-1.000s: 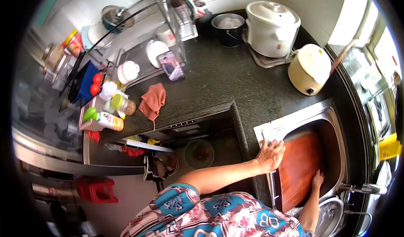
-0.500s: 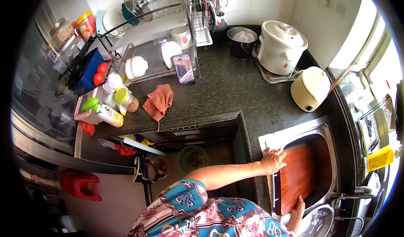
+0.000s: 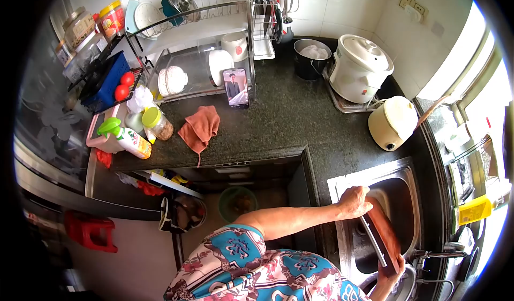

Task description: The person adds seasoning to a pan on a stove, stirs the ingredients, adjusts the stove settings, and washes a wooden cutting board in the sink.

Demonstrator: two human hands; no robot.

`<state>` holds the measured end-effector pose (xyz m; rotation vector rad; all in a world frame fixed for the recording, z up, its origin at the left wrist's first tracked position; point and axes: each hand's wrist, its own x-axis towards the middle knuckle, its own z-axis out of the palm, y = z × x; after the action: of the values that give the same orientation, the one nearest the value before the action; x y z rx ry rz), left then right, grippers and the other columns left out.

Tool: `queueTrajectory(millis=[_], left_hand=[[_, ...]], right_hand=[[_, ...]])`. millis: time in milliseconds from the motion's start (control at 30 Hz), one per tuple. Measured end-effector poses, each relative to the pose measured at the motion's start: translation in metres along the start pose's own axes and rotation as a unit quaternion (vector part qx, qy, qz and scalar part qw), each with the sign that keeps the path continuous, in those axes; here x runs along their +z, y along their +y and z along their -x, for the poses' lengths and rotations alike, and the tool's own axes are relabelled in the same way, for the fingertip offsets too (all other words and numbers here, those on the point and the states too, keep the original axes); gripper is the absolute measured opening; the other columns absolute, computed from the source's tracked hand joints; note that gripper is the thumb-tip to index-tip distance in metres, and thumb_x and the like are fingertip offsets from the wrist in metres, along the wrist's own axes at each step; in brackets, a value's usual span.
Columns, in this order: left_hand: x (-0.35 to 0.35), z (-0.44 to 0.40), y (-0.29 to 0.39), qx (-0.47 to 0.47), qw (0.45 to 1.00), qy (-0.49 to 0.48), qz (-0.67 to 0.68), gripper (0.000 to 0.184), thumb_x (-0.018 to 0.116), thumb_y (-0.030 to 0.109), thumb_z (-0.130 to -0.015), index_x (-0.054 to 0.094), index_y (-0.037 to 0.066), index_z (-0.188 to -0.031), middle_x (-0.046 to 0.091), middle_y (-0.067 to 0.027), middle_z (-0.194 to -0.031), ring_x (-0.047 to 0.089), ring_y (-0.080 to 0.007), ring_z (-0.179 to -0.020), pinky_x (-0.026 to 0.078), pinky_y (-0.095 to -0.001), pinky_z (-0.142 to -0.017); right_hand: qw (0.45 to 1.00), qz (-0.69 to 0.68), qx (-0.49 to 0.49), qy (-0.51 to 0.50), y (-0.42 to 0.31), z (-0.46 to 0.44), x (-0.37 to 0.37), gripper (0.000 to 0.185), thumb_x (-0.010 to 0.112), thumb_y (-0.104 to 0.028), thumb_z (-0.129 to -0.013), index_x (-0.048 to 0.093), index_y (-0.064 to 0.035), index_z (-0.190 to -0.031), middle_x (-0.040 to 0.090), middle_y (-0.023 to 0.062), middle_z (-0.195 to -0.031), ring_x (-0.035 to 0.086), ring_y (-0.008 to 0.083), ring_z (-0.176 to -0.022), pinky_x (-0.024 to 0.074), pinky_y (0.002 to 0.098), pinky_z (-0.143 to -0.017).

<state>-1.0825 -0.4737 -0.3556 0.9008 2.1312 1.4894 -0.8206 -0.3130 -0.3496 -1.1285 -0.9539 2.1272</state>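
Note:
A reddish-brown cutting board (image 3: 383, 227) is tilted up on its side over the steel sink (image 3: 342, 185), and its long pale edge strip faces me. My left hand (image 3: 354, 202) is closed around the board's far end. At the near end, my right hand (image 3: 394, 271) grips the lower corner, its fingers partly hidden by the board. The sink's inside shows past the board. Close to my right hand sit a metal bowl (image 3: 408, 286) and the faucet (image 3: 428, 254).
Left of the sink runs the dark counter (image 3: 278, 124), with an orange-brown cloth (image 3: 199, 130), a propped phone (image 3: 236, 88) and a spray bottle (image 3: 131, 140). A cream pot (image 3: 393, 123), a white slow cooker (image 3: 360, 68) and a black bucket (image 3: 311, 60) stand at the back.
The board has turned from lying broad face up in the sink to standing tilted on its side. My left hand has gone from flat on it to gripping its end.

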Motion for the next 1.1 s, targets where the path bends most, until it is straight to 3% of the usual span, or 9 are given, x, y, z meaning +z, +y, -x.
queueTrajectory(millis=[100, 233, 367, 400, 567, 700, 900, 1000, 1100], left_hand=[[0.002, 0.002, -0.005, 0.004, 1.000, 0.002, 0.002, 0.043, 0.065, 0.019, -0.065, 0.056, -0.012, -0.093, 0.059, -0.0287, -0.087, 0.058, -0.0389, -0.086, 0.046, -0.0405, -0.076], [-0.010, 0.019, -0.023, -0.011, 0.998, 0.024, 0.050, 0.026, 0.064, 0.016, -0.061, 0.049, -0.005, -0.060, 0.053, -0.0204, -0.058, 0.057, -0.0302, -0.054, 0.043, -0.0409, -0.051], [-0.019, 0.038, -0.013, -0.210, 0.950, -0.092, 0.211, 0.023, 0.064, 0.013, -0.065, 0.048, -0.003, -0.058, 0.050, -0.0130, -0.054, 0.054, -0.0230, -0.046, 0.045, -0.0371, -0.034], [-0.017, 0.044, -0.014, -0.208, 0.944, -0.091, 0.240, 0.021, 0.064, 0.012, -0.065, 0.058, -0.007, -0.065, 0.057, -0.0177, -0.058, 0.060, -0.0320, -0.049, 0.049, -0.0403, -0.032], [0.001, 0.056, -0.034, -0.269, 0.887, -0.211, 0.310, 0.024, 0.062, 0.016, -0.073, 0.058, -0.007, -0.078, 0.057, -0.0204, -0.070, 0.060, -0.0339, -0.057, 0.051, -0.0457, -0.038], [0.015, 0.073, -0.030, -0.286, 0.872, -0.239, 0.316, 0.035, 0.061, 0.024, -0.079, 0.053, -0.009, -0.090, 0.057, -0.0217, -0.078, 0.061, -0.0337, -0.064, 0.052, -0.0446, -0.038], [0.017, 0.084, -0.043, -0.320, 0.804, -0.337, 0.371, 0.048, 0.056, 0.029, -0.083, 0.048, -0.010, -0.110, 0.056, -0.0257, -0.090, 0.061, -0.0326, -0.064, 0.053, -0.0462, -0.043], [0.021, 0.087, -0.048, -0.353, 0.767, -0.332, 0.420, 0.061, 0.059, 0.030, -0.082, 0.034, -0.008, -0.124, 0.032, -0.0399, -0.120, 0.039, -0.0563, -0.104, 0.045, -0.0662, -0.063], [0.040, 0.089, -0.065, -0.311, 0.781, -0.313, 0.441, 0.044, 0.061, 0.028, -0.080, 0.052, -0.010, -0.100, 0.053, -0.0194, -0.061, 0.058, -0.0291, -0.049, 0.051, -0.0516, -0.047]], right_hand=[[0.998, 0.059, 0.005, 0.012, -0.018, -0.011, -0.013, 0.017, 0.056, -0.023, -0.073, 0.058, -0.0088, -0.082, 0.063, 0.0074, -0.083, 0.063, 0.0208, -0.074, 0.0531, 0.0339, -0.062], [0.996, 0.078, -0.037, 0.026, -0.041, 0.007, 0.035, 0.013, 0.056, -0.017, -0.069, 0.056, -0.0053, -0.074, 0.060, 0.0075, -0.078, 0.060, 0.0220, -0.070, 0.0515, 0.0320, -0.064], [0.993, 0.102, -0.049, -0.011, -0.064, 0.015, 0.063, 0.008, 0.053, -0.012, -0.069, 0.053, -0.0039, -0.068, 0.057, 0.0076, -0.073, 0.057, 0.0209, -0.067, 0.0490, 0.0306, -0.064], [0.990, 0.126, -0.067, -0.022, -0.071, 0.009, 0.057, 0.008, 0.053, -0.011, -0.069, 0.053, -0.0040, -0.066, 0.056, 0.0071, -0.073, 0.056, 0.0201, -0.065, 0.0483, 0.0301, -0.064], [0.968, 0.205, -0.141, -0.011, -0.082, 0.026, 0.080, 0.011, 0.052, -0.011, -0.069, 0.052, -0.0035, -0.060, 0.054, 0.0043, -0.067, 0.051, 0.0151, -0.060, 0.0446, 0.0264, -0.062], [0.855, 0.382, -0.350, 0.039, -0.082, 0.037, 0.110, 0.015, 0.052, -0.011, -0.066, 0.051, -0.0035, -0.053, 0.045, -0.0014, -0.053, 0.043, 0.0079, -0.053, 0.0348, 0.0208, -0.053], [0.844, 0.499, -0.188, -0.057, -0.097, 0.042, 0.153, 0.011, 0.051, -0.014, -0.059, 0.052, -0.0028, -0.059, 0.047, -0.0020, -0.056, 0.041, 0.0081, -0.051, 0.0320, 0.0209, -0.049], [0.840, 0.511, -0.162, -0.084, -0.097, 0.039, 0.164, 0.020, 0.053, -0.014, -0.058, 0.056, -0.0008, -0.072, 0.053, 0.0008, -0.066, 0.045, 0.0095, -0.056, 0.0368, 0.0215, -0.054], [0.826, 0.536, -0.160, -0.071, -0.098, 0.052, 0.174, 0.031, 0.055, -0.015, -0.059, 0.059, 0.0018, -0.086, 0.057, 0.0023, -0.073, 0.051, 0.0106, -0.063, 0.0411, 0.0230, -0.060]])
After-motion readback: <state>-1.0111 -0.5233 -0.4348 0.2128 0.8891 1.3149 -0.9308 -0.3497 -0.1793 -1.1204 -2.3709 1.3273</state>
